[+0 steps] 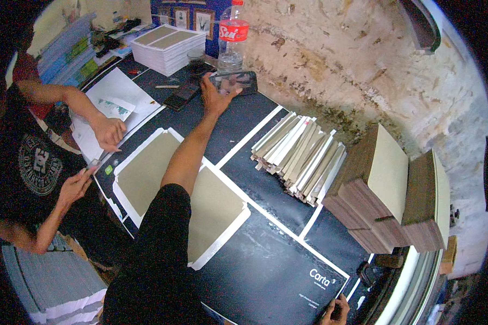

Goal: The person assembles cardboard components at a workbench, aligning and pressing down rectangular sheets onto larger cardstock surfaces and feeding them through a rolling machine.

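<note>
Stretched out to the far side of the table, my left hand [218, 97] grips a black smartphone [248, 82] at its left end, thumb over the screen. My black-sleeved arm crosses above a cover blank, two grey boards [218, 208] on a white-edged sheet; part of it is hidden under the arm. At the lower right, my right hand [336, 311] shows only partly, fingers bent but apart, beside the corner of a black printed sheet [271, 271]. Nothing shows in that hand.
A co-worker's hands [108, 131] are over white paper [138, 97] on the left. Farther back stand a paper stack [168, 57], a dark glass [197, 64] and a bottle [232, 49]. Board strips [301, 154] and board stacks [382, 184] line the right by the wall.
</note>
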Available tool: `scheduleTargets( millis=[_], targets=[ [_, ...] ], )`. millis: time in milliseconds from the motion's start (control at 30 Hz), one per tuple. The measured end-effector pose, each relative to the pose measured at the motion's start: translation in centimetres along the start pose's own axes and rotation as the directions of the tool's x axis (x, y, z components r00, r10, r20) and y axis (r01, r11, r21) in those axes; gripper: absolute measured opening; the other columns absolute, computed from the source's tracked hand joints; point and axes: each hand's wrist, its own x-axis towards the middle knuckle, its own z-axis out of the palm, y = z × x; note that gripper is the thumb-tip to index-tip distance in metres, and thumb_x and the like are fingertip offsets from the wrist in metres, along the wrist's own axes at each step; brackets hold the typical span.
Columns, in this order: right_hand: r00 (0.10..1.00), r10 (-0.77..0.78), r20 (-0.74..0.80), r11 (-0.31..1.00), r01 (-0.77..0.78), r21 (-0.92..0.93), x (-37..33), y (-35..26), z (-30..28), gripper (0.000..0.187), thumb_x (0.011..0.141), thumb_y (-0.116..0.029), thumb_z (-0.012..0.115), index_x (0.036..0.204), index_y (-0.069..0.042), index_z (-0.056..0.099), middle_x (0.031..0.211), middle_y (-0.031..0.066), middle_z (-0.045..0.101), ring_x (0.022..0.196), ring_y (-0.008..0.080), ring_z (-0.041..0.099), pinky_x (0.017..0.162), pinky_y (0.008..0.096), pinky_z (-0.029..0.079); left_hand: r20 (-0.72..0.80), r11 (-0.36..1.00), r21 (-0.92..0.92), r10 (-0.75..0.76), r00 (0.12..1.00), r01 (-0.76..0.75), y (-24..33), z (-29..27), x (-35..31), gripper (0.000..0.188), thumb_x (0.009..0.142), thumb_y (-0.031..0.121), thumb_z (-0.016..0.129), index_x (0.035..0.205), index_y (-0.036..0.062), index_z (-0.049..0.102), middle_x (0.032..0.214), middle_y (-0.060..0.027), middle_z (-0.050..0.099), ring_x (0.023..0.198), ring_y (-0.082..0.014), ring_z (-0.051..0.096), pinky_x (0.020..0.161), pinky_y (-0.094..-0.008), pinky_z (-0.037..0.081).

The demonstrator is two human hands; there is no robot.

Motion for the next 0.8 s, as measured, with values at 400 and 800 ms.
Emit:
scheduleTargets(
  millis=[400, 800],
  targets=[
    [0.999, -0.034, -0.007, 0.999, 0.034, -0.027, 0.0, -0.1, 0.2, 0.017, 0.094, -0.006, 0.071, 0.106, 0.006, 0.068, 0.112, 0.0174, 0.068, 0.099, 0.0263, 0.064, 0.088, 0.0365, 0.053, 0.114, 0.994, 0.113, -0.015, 0.993, 0.002, 1.6, -1.0, -0.4, 0.137, 0.043, 0.042, 0.102, 0.147, 0.0027, 0.022, 0.141, -0.0263, 0.038, 0.129, -0.0431, 0.045, 0.11, -0.0496, 0.041],
    [0.999, -0.02, -0.029, 0.999, 0.021, 0.027, 0.1, -0.5, 0.5, 0.015, 0.093, -0.004, 0.071, 0.105, 0.005, 0.069, 0.113, 0.0161, 0.067, 0.102, 0.0265, 0.064, 0.089, 0.0362, 0.054, 0.216, 0.999, -0.024, 0.038, 0.976, -0.034, -1.4, -2.3, 0.2, 0.149, 0.043, 0.03, 0.103, 0.155, -0.0007, 0.01, 0.152, -0.0254, 0.031, 0.143, -0.0391, 0.034, 0.12, -0.0441, 0.031]
  ],
)
